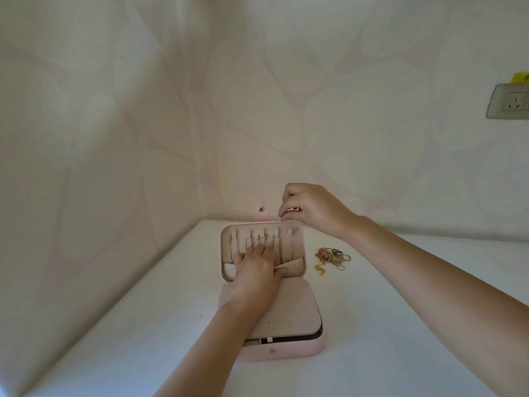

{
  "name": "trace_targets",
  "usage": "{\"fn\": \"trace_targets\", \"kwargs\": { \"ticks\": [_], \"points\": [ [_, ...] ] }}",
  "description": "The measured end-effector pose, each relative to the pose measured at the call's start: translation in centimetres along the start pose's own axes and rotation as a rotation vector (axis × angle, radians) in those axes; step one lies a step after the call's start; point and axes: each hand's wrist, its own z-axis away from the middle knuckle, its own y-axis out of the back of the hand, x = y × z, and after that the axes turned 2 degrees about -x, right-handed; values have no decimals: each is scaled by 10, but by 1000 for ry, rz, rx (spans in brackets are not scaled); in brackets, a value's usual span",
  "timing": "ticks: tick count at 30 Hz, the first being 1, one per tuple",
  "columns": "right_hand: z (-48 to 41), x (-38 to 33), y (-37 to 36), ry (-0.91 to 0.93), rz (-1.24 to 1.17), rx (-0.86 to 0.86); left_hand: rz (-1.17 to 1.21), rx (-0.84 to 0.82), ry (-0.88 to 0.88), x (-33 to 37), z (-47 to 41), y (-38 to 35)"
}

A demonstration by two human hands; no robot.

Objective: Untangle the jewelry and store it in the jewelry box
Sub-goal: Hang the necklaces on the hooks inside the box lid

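Pink jewelry box (300,349): laid open on white table (114,325), lid (297,242) raised at 12 o'clock. Left hand (254,265): fingers laid flat and together over hung chains (278,247) inside lid. Right hand (312,207): lid's rim is pinched at 1 o'clock. Tangled jewelry (332,257): left on table at 3 o'clock of lid, apart from box.

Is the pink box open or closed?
Open. The jewelry box has its lid standing up, showing chains hung inside; the right hand grips its top edge, the left hand rests on them.
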Motion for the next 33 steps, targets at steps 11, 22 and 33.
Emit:
{"fn": "trace_targets", "kwargs": {
  "ticks": [11,22,33],
  "points": [
    [16,11,-10,125,104,50,13,11,-10,0,1,1],
    [10,0,-3,-48,-119,12,8,0,-10,-1,1,0],
    [11,-4,3,-90,152,-205,11,-5,-6,-1,0,0]
  ]
}}
